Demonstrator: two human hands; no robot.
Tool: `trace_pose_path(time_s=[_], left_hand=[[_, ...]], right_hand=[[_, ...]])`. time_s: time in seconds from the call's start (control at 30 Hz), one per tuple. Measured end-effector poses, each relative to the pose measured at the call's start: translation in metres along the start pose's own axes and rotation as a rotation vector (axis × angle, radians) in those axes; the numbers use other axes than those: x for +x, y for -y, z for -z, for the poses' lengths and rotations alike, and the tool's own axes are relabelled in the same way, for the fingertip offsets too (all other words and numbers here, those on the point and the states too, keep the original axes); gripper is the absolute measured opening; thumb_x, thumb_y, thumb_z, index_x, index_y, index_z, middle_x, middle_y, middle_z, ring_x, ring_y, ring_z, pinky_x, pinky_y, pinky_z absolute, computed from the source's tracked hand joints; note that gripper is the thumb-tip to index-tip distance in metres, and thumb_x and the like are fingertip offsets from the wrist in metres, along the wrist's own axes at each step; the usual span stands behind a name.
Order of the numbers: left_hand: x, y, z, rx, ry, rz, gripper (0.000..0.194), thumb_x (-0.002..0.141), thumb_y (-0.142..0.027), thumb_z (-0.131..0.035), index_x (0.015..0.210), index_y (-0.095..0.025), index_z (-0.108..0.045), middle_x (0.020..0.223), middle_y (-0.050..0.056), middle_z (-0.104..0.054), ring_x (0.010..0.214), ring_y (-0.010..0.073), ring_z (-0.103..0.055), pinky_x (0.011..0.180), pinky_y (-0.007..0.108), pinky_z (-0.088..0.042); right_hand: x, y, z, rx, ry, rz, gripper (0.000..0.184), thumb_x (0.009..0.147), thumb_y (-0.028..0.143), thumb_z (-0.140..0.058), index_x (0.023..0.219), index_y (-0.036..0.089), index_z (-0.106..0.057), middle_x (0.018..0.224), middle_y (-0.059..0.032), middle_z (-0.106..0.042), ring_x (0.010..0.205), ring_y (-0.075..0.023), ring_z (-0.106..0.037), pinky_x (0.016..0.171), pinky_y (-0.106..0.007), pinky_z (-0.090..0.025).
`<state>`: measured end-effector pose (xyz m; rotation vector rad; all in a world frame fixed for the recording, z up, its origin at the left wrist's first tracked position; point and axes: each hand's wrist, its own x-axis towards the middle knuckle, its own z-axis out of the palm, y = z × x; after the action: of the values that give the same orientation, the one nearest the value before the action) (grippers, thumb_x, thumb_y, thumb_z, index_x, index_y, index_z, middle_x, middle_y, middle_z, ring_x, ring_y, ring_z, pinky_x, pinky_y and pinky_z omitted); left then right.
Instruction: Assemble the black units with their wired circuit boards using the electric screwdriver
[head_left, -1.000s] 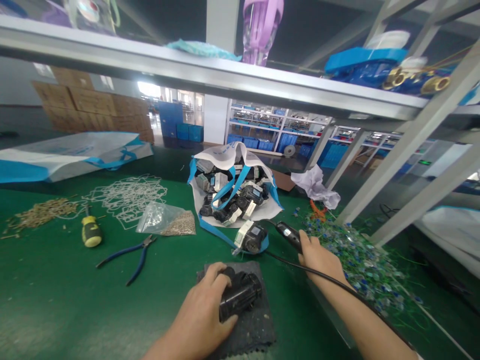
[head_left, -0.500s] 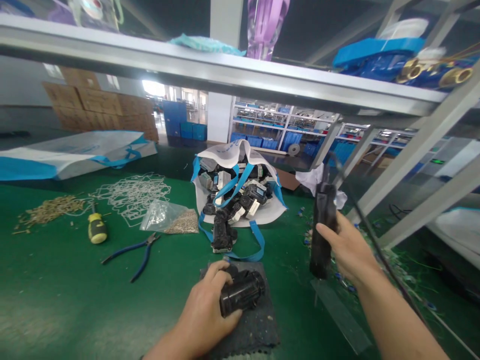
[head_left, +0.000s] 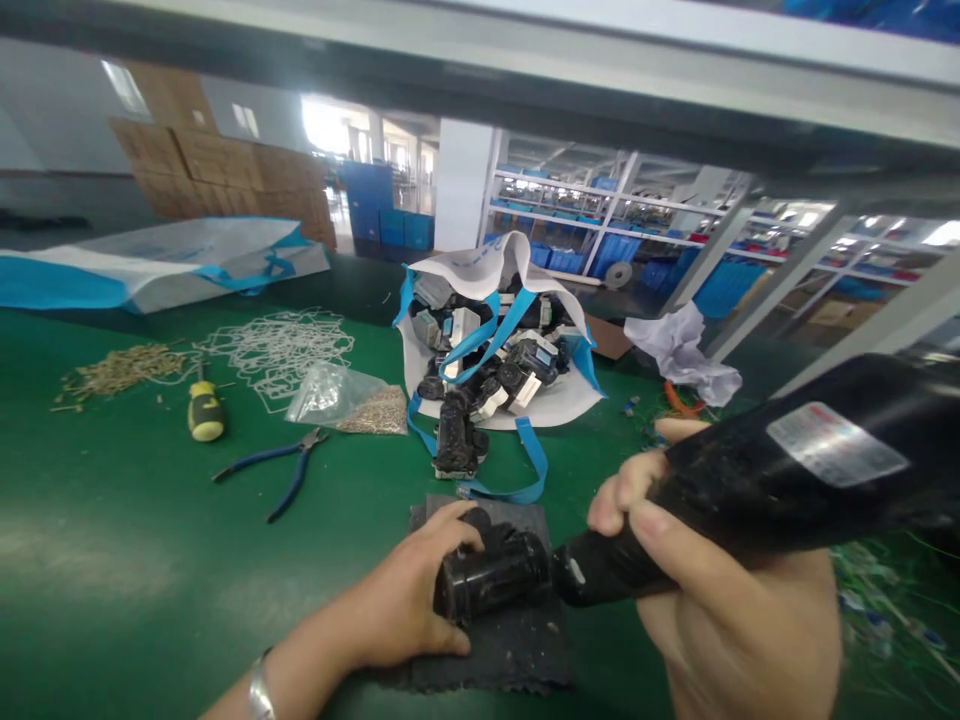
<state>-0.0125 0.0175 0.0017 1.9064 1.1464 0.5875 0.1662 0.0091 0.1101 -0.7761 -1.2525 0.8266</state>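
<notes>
My left hand is closed round a black cylindrical part that rests on a dark grey mat at the near edge of the green table. My right hand grips a big black power tool with a grey label, held close to the camera. The tool's narrow tip meets the right end of the black part. Behind them lies a white bag with blue straps, open and full of similar black and white parts. One such part lies just outside the bag.
Blue-handled pliers, a yellow-handled screwdriver, a clear packet of small pieces, white wire shapes and a brass-coloured heap lie to the left. A crumpled white sheet lies at right. A metal shelf hangs overhead.
My right hand lifted the black tool off the table, swung it upright, then brought it down and toward me so its tip meets the part. The left hand stayed on the part.
</notes>
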Motion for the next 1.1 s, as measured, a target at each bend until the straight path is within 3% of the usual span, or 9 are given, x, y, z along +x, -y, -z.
trace_pose_path(time_s=[0.23,0.7,1.1], left_hand=[[0.002,0.005,-0.002,-0.011,-0.062,-0.069,0.059,0.043,-0.015,-0.077,0.094,-0.022,-0.049,0.128,0.008,-0.034,0.120,0.0258,-0.030,0.100,0.041,-0.025],[0.002,0.006,-0.008,0.049,-0.109,-0.101,0.061,0.042,-0.019,-0.078,0.094,-0.022,-0.047,0.123,0.008,-0.034,0.115,0.0268,-0.035,0.096,0.041,-0.031],[0.000,0.008,-0.010,0.073,-0.097,-0.076,0.060,0.046,-0.025,-0.077,0.098,-0.023,-0.046,0.129,0.008,-0.032,0.120,0.0267,-0.030,0.099,0.040,-0.028]], right_hand=[[-0.004,-0.015,0.002,-0.086,0.013,-0.011,0.036,0.070,0.013,-0.059,0.103,0.024,-0.049,0.068,0.0014,-0.054,0.057,-0.0163,-0.052,0.056,-0.032,-0.043],[-0.009,-0.015,-0.002,-0.098,0.048,0.016,0.027,0.067,0.009,-0.057,0.090,0.021,-0.051,0.066,0.0019,-0.053,0.057,-0.0166,-0.052,0.056,-0.033,-0.044],[-0.007,-0.007,0.002,-0.012,0.063,0.024,0.029,0.068,0.008,-0.057,0.093,0.019,-0.049,0.066,0.0000,-0.054,0.057,-0.0168,-0.051,0.055,-0.032,-0.043]])
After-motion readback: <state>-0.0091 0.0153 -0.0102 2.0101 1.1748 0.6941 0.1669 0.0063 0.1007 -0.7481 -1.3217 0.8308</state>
